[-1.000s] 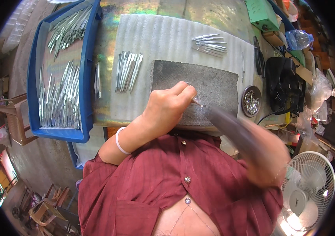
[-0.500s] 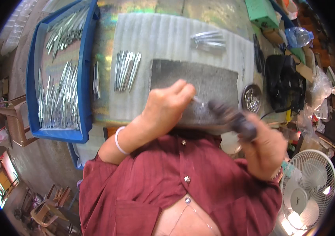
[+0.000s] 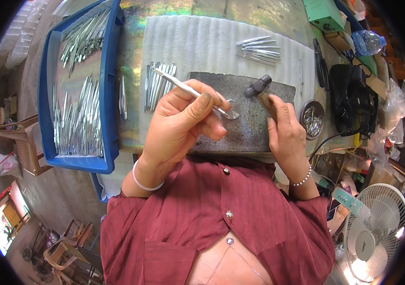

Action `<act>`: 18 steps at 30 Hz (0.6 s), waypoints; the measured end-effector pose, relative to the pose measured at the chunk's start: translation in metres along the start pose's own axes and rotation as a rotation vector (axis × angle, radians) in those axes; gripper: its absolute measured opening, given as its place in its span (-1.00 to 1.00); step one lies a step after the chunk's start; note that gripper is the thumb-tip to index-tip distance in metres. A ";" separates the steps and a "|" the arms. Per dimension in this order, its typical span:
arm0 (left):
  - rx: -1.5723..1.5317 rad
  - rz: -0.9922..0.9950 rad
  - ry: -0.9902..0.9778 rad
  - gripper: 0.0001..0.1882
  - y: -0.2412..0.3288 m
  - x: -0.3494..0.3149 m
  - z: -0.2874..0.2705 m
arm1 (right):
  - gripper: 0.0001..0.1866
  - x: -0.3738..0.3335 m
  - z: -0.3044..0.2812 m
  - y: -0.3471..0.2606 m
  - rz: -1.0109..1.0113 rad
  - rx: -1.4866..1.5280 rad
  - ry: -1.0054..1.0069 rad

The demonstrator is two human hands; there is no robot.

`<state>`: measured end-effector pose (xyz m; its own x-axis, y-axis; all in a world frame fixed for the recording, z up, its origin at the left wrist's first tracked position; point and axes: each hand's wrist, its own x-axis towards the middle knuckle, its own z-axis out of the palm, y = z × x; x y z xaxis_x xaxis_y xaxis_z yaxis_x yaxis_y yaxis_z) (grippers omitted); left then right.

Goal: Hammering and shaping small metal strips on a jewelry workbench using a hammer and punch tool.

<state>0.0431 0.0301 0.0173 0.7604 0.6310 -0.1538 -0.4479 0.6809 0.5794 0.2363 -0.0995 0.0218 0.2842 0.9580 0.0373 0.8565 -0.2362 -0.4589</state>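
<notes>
- Right now, in the head view, I see my left hand [image 3: 183,121] closed around a slim metal tool [image 3: 190,91] that runs from upper left to lower right, pinched between thumb and fingers.
- The tool's lower end meets a small round shiny disc [image 3: 233,110] lying on the dark stone block [image 3: 247,128]; I cannot tell whether tool and disc are one piece.
- My right hand [image 3: 285,133] grips the handle of a small hammer [image 3: 258,87], whose dark head sits over the block, just right of the disc and apart from it.
- The stone block rests on a ribbed white foam mat [image 3: 197,42] spread over the tabletop [image 3: 136,118].
- A row of thin metal pieces [image 3: 157,85] lies on the mat just left of my left hand, and a second small bunch [image 3: 259,50] lies further up the mat, beyond the hammer.
- A blue tray [image 3: 110,90] full of similar metal strips stands at the left, well apart from both hands.
- A small round dish [image 3: 313,118] with tiny metal bits sits just right of the block, near my right hand.
- A white fan [image 3: 376,232] stands at the lower right.
</notes>
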 end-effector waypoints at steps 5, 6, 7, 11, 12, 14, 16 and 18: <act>0.036 -0.017 0.033 -0.84 -0.003 0.004 -0.002 | -0.50 0.001 0.001 0.000 -0.059 -0.062 -0.028; 0.090 -0.032 0.063 -0.82 -0.003 0.006 0.000 | -0.53 0.003 -0.003 0.003 -0.101 -0.070 -0.022; 0.143 -0.045 0.091 -0.78 -0.002 0.008 0.002 | -0.53 0.006 -0.007 0.010 -0.088 -0.081 -0.017; 0.487 0.018 0.169 -0.63 0.001 0.001 0.016 | -0.73 0.044 -0.020 0.065 0.174 0.064 0.192; 0.476 0.010 0.139 -0.63 0.002 0.001 0.017 | -0.70 0.054 -0.020 0.091 0.220 0.009 0.212; 0.527 -0.048 0.113 -0.66 0.007 0.000 0.017 | -0.67 0.070 -0.014 0.133 0.274 -0.061 0.251; 0.493 -0.009 0.083 -0.72 0.005 -0.004 0.012 | -0.65 0.084 -0.004 0.156 0.265 -0.207 0.201; 0.645 0.088 0.075 -0.77 0.004 -0.007 0.009 | -0.65 0.096 0.003 0.163 0.281 -0.265 0.188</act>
<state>0.0396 0.0254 0.0279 0.6880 0.7147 -0.1258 -0.1171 0.2804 0.9527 0.4019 -0.0455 -0.0522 0.5750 0.8100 0.1156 0.8087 -0.5411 -0.2308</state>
